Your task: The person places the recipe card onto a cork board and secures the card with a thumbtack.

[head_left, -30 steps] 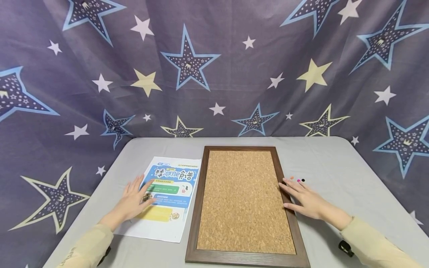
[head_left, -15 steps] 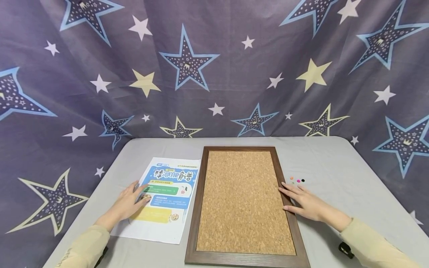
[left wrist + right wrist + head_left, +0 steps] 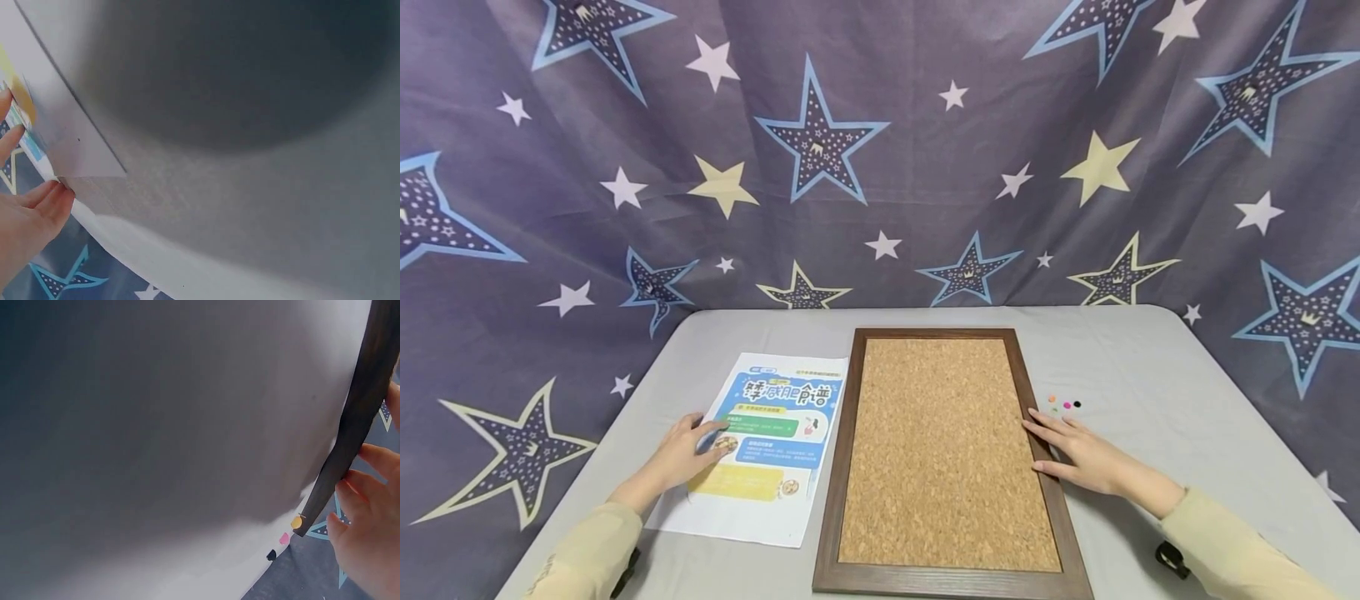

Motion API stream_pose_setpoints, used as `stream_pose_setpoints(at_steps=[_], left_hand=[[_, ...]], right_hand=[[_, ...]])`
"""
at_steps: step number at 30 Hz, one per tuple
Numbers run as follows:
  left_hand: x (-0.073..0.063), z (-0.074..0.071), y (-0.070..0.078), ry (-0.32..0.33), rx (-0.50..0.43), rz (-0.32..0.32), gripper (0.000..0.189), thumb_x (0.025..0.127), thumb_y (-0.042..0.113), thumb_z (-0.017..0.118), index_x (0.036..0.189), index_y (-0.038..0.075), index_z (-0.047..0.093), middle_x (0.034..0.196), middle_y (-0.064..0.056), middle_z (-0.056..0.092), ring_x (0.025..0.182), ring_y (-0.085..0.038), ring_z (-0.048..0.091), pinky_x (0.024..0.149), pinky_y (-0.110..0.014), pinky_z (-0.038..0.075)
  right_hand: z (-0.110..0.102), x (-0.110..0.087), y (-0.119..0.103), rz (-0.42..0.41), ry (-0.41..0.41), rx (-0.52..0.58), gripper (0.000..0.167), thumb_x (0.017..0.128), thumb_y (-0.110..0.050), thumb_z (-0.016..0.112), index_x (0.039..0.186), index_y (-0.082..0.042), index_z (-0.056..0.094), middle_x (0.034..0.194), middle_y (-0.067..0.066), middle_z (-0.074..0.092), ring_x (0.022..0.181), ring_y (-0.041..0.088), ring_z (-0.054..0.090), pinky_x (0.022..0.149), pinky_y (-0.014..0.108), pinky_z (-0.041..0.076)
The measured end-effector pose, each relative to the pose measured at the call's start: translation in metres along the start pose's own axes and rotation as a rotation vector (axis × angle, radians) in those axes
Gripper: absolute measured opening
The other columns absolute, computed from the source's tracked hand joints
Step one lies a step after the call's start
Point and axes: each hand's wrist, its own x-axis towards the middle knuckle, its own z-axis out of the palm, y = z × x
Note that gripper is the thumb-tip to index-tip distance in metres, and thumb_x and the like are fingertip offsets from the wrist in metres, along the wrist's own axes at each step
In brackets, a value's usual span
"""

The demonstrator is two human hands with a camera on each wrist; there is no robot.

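- Touching the left side of a printed sheet (image 3: 767,475) with the left hand (image 3: 676,460), with fingers relaxed and loosely spread; hard to tell pressing from merely resting, given the dim left wrist view.
- Resting on the right rail of a dark brown frame (image 3: 940,581) with the right hand (image 3: 1084,456), with fingers fairly straight and spread, with index fingertip and thumb tip set apart along the wood.
- Lying flat partly under the left hand and extending to its right, with the sheet's printing in view: a blue heading with large characters, then green, blue and yellow blocks.
- Set between the two hands, flat inside the frame and just beside the sheet: a cork panel (image 3: 951,454).
- Scattered just past the right hand's fingertips, near the frame: an orange dot (image 3: 1052,399), a magenta dot (image 3: 1067,406) and a black dot (image 3: 1077,404).
- Covering the forearms behind the hands: a beige left sleeve (image 3: 583,550) and a beige right sleeve (image 3: 1240,546), with a black device (image 3: 1171,560) below the right wrist.
- Spread beneath both hands: a pale grey tabletop (image 3: 1210,408).
- Hanging well beyond both hands: a purple-grey curtain (image 3: 917,167) with blue, yellow and white stars.
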Motion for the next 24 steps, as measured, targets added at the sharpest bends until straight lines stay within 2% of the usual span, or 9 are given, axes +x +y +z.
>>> stream_pose_setpoints(at_steps=[9, 17, 24], left_hand=[[0.003, -0.002, 0.000, 0.001, -0.112, -0.029, 0.045, 0.074, 0.021, 0.069, 0.111, -0.002, 0.058, 0.115, -0.039, 0.036, 0.105, -0.051, 0.033, 0.084, -0.064, 0.028], [0.003, -0.005, 0.000, -0.010, -0.220, -0.089, 0.047, 0.070, 0.014, 0.073, 0.108, -0.009, 0.057, 0.114, -0.034, 0.034, 0.105, -0.049, 0.033, 0.087, -0.061, 0.029], [0.004, -0.011, -0.001, -0.018, -0.240, -0.093, 0.047, 0.068, 0.005, 0.072, 0.109, -0.013, 0.055, 0.109, -0.031, 0.034, 0.098, -0.047, 0.043, 0.085, -0.057, 0.035]], right_hand=[[-0.002, 0.000, -0.002, 0.003, -0.009, 0.035, 0.058, 0.087, -0.036, 0.054, 0.132, -0.002, 0.039, 0.138, 0.021, 0.032, 0.122, 0.041, 0.032, 0.098, 0.056, 0.021], [-0.001, -0.001, -0.002, 0.006, -0.009, 0.045, 0.059, 0.087, -0.035, 0.054, 0.132, -0.002, 0.039, 0.138, 0.021, 0.031, 0.122, 0.042, 0.031, 0.097, 0.056, 0.024], [-0.001, 0.000, -0.001, 0.013, -0.019, 0.059, 0.060, 0.087, -0.037, 0.053, 0.133, -0.002, 0.038, 0.138, 0.021, 0.031, 0.121, 0.043, 0.032, 0.096, 0.057, 0.026]])
